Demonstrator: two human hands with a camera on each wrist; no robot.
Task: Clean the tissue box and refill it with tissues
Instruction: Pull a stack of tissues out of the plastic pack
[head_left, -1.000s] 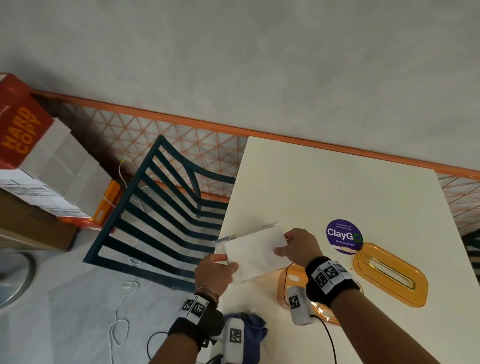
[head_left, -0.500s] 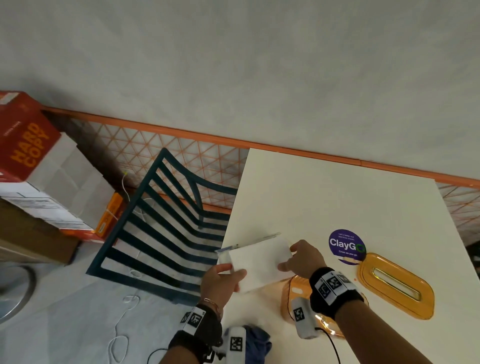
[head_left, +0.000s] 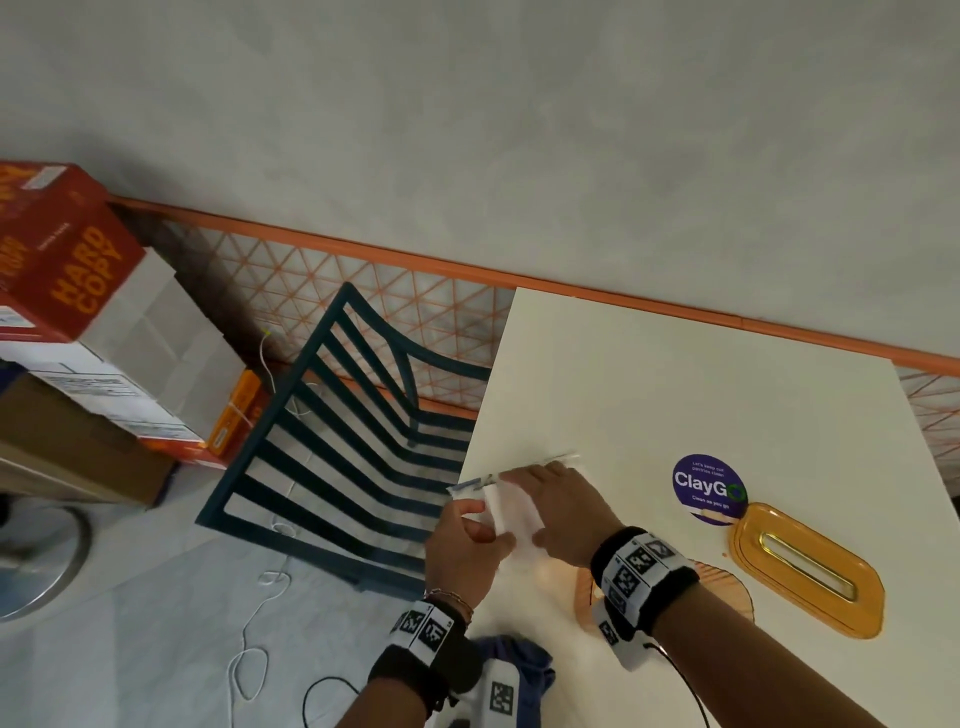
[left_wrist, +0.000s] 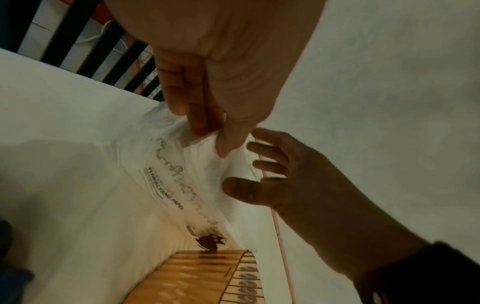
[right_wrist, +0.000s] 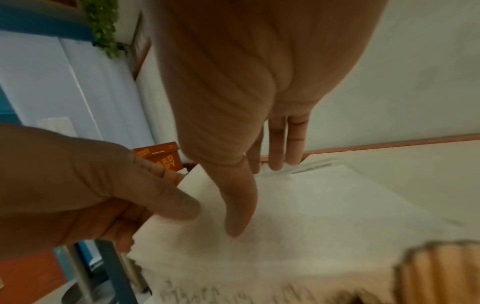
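A white tissue pack (head_left: 511, 512) in a printed clear wrapper (left_wrist: 166, 185) lies at the table's left edge, one end reaching the open orange tissue box (head_left: 584, 603). My left hand (head_left: 488, 525) pinches the pack's left end, thumb on top. My right hand (head_left: 535, 504) lies flat across the pack, fingers straight to its far edge and thumb resting on the tissues. In the left wrist view, the left hand (left_wrist: 210, 137) pinches tissue beside the right hand (left_wrist: 254, 170). The right wrist view shows the right hand (right_wrist: 257, 197) on the tissues (right_wrist: 324, 216). The box's orange lid (head_left: 805, 566) lies apart at the right.
A blue cloth (head_left: 519, 670) sits at the table's near edge by my left wrist. A purple ClayGo sticker (head_left: 709, 486) is on the white table (head_left: 675, 389). A dark blue slatted chair (head_left: 353, 441) stands left of the table, with cartons (head_left: 88, 291) beyond.
My right hand has slid from the pack's right end leftwards over its top, close to the left hand. The left hand keeps its hold on the left end.
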